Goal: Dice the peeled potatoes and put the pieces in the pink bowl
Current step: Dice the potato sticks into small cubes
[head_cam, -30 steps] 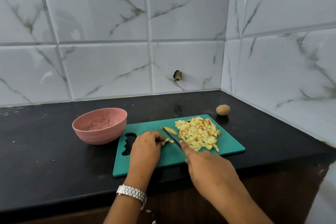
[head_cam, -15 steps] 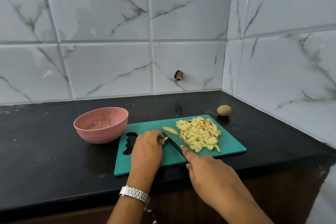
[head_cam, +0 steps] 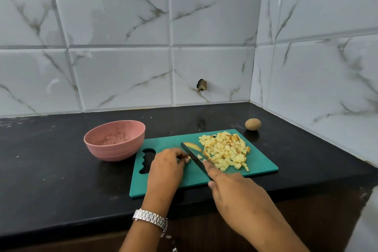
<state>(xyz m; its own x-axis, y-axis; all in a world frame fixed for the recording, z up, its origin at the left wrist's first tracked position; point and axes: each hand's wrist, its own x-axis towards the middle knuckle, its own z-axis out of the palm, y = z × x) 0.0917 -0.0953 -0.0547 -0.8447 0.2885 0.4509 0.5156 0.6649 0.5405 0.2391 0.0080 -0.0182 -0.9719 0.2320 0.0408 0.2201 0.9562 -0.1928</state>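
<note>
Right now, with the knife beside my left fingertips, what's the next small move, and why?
Probably press the knife down through the small potato piece that the left hand pinches on the green board. The right hand holds the blade just beside those fingertips, a slice lies uncut, and the pink bowl holds no dice yet.

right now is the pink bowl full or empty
Empty: round pink bowl shows only specks; yellow potato dice lie on the teal cutting board.
</note>
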